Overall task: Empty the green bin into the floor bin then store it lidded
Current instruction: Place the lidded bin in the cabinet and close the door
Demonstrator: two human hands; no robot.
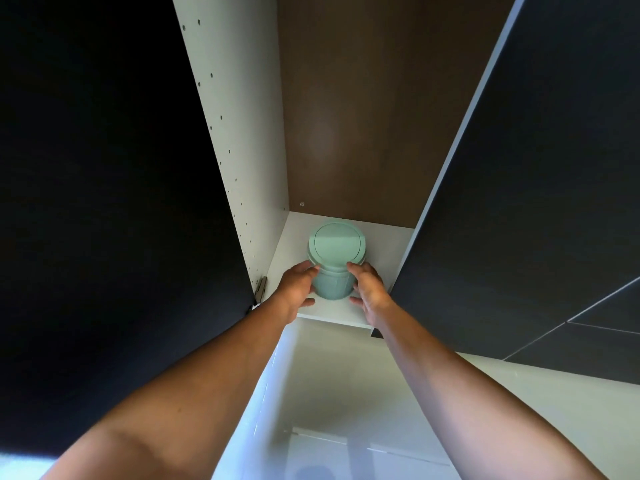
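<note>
Small round pale-green plastic bin (334, 282), its lid (337, 242) fitted, standing upright on the white bottom shelf (384, 251) of an open wall cupboard. Left hand (298, 284) and right hand (369, 287) cup its opposite sides, fingers half-curled against it.

One head-worn view looks steeply up past both forearms into the open wall cabinet (346, 133), close overhead.

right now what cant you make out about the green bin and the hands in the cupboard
- Inside of the green bin, head view: its lid is on, so empty or not cannot be told.
- Grip: left hand and right hand flank it; contact unclear.
- Floor bin: not in view.
- Cupboard top: cut off by the frame edge.
</note>
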